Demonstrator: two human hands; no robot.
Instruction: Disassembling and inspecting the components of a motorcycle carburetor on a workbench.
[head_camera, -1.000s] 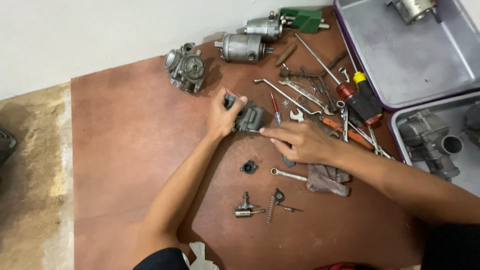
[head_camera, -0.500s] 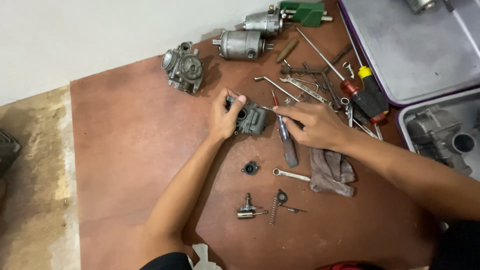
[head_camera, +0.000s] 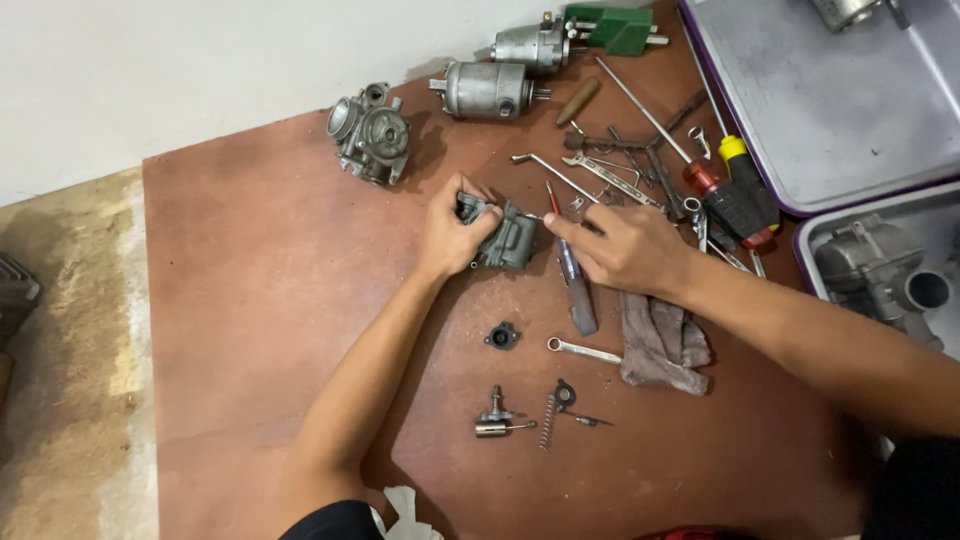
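Left hand (head_camera: 452, 232) clamps carburettor (head_camera: 505, 238); right hand (head_camera: 622, 248), at 3 o'clock, grips screwdriver (head_camera: 575, 285); a slip may scatter spring (head_camera: 546, 420) at 6.

You're looking down on a reddish-brown board (head_camera: 250, 300) lying on the floor, its far edge running just short of a plain pale wall (head_camera: 200, 70). Off the board's left edge there's bare, sandy concrete floor (head_camera: 70, 350), patchy and worn, with a dark object poking in at the frame's left edge. Past the board's right edge sit two grey trays with purple rims (head_camera: 800, 205). Light is soft and even, with only faint shadows along the wall side
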